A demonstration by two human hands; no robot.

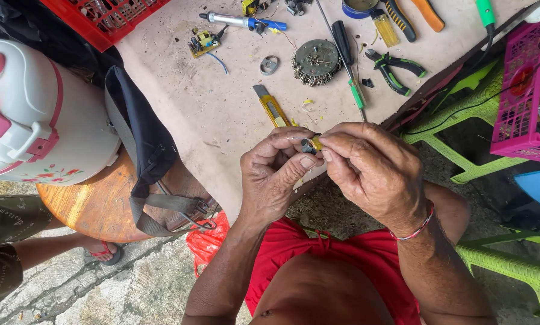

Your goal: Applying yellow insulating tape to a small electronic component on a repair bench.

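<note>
My left hand (276, 174) and my right hand (369, 165) meet over the near edge of a pale worktable (179, 96). Between their fingertips they pinch one small dark part with a yellow piece on it (311, 144). Most of that part is hidden by my fingers. A yellow utility knife (271, 106) lies on the table just beyond my left hand. Farther back sits a round dark metal disc with a toothed rim (315, 61), with a green-handled screwdriver (349, 69) beside it.
Green-handled pliers (393, 69), a small circuit board (202, 42), a metal washer (270, 64) and a blue tool (246, 23) lie on the table. A white and pink jug (35, 114) and dark bag (140, 144) rest on a wooden stool. Pink basket (520, 102) stands right; another person's leg (53, 247) left.
</note>
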